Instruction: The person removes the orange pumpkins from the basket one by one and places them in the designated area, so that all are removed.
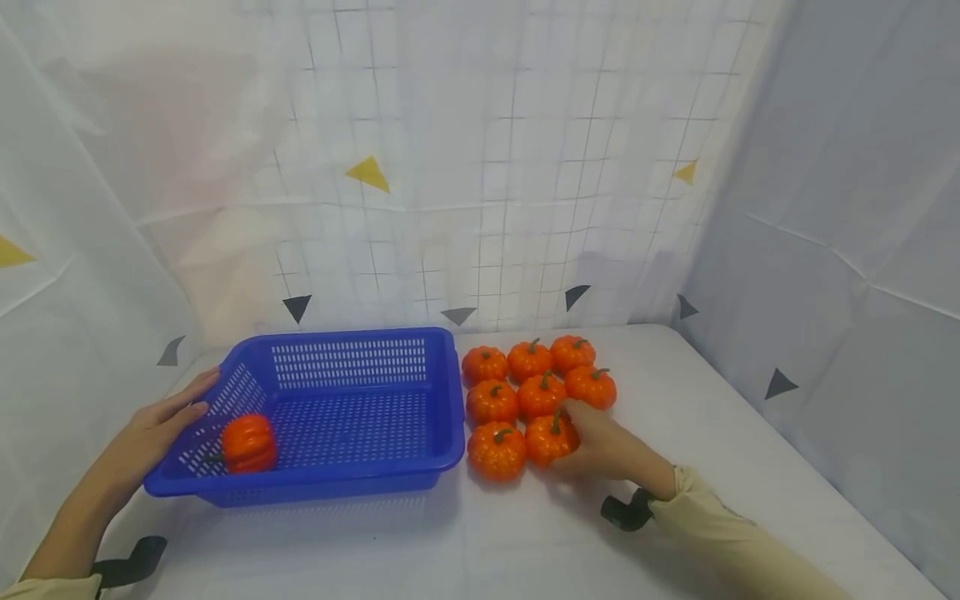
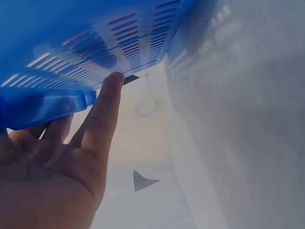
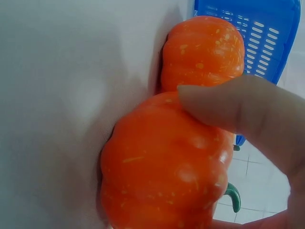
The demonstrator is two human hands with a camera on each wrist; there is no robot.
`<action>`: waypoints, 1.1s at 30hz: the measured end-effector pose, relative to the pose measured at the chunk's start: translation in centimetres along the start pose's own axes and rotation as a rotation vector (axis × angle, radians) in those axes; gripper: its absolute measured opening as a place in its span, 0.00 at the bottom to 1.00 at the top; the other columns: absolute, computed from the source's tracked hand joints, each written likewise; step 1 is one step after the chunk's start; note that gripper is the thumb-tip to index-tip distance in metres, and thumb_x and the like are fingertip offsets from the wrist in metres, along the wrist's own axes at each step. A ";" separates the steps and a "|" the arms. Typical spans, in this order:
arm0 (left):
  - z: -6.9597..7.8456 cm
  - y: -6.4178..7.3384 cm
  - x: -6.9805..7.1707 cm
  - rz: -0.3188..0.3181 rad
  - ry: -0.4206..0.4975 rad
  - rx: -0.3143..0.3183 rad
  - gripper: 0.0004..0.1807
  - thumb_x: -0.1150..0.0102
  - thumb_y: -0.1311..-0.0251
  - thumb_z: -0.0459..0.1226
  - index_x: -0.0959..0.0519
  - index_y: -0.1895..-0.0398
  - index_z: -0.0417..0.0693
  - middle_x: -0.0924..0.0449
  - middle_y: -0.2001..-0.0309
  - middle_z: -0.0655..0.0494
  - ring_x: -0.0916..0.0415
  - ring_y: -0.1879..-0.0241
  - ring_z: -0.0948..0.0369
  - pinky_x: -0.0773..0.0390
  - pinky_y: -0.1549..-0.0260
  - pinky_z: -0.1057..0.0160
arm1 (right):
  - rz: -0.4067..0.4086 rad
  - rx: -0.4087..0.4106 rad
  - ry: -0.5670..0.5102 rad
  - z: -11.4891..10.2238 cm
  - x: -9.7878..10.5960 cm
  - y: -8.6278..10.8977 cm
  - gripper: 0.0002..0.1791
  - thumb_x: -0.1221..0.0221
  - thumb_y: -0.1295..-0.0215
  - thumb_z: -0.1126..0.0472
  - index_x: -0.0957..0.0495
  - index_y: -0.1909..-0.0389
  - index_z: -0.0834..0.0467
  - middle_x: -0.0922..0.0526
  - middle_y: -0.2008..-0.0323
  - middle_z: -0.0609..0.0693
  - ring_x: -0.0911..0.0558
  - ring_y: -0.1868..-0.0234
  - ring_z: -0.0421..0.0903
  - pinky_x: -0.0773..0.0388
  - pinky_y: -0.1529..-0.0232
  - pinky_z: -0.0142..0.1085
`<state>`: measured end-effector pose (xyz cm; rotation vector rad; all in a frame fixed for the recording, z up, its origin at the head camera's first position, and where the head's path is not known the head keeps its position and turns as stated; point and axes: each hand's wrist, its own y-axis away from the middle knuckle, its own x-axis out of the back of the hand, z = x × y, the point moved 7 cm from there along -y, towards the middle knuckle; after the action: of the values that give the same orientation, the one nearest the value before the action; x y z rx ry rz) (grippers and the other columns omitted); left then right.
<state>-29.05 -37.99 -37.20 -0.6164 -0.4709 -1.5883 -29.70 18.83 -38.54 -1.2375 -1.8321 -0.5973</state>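
Note:
My left hand [image 1: 153, 433] holds the left rim of a blue plastic basket [image 1: 315, 479]. In the left wrist view, one finger [image 2: 102, 114] lies against the slotted outer wall while others pass behind the rim. An orange toy pumpkin [image 1: 249, 444] lies tipped inside the basket at its left, green stem pointing left. My right hand [image 1: 600, 442] grips the front-right pumpkin [image 1: 550, 440] of a group on the table. In the right wrist view, the thumb [image 3: 228, 102] presses that pumpkin's side, and its neighbour [image 3: 202, 52] stands just beyond.
Several more orange pumpkins stand close together in rows right of the basket, such as one at the back [image 1: 572, 353] and one in front [image 1: 497, 451]. A white table [image 1: 420, 554] lies under everything. White sheets [image 1: 480, 167] enclose the back and sides.

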 end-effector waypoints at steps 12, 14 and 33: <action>-0.1 0.2 0.0 0.009 0.015 0.005 0.37 0.61 0.18 0.55 0.54 0.16 0.52 0.66 0.18 0.36 0.68 0.25 0.25 0.60 0.42 0.14 | 0.028 -0.059 0.074 -0.3 1.7 0.3 0.38 0.19 0.50 0.50 0.26 0.44 0.62 0.20 0.55 0.50 0.21 0.56 0.51 0.18 0.50 0.51; -0.2 0.1 0.0 0.011 0.016 0.012 0.37 0.60 0.18 0.55 0.54 0.16 0.52 0.66 0.18 0.36 0.68 0.24 0.25 0.59 0.42 0.14 | 0.051 -0.029 0.103 -1.0 2.2 0.3 0.40 0.21 0.47 0.49 0.27 0.39 0.65 0.20 0.50 0.54 0.21 0.54 0.53 0.18 0.49 0.52; 0.1 -0.1 0.1 0.012 -0.015 0.001 0.37 0.61 0.18 0.55 0.53 0.16 0.50 0.64 0.19 0.34 0.66 0.25 0.23 0.58 0.43 0.13 | 0.102 0.373 0.018 -17.2 4.1 -3.2 0.38 0.29 0.35 0.50 0.31 0.28 0.55 0.25 0.36 0.49 0.22 0.43 0.46 0.18 0.43 0.45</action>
<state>-29.15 -37.96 -37.07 -0.6296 -0.4783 -1.5731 -27.05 6.74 -25.48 -1.0601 -1.7554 -0.1963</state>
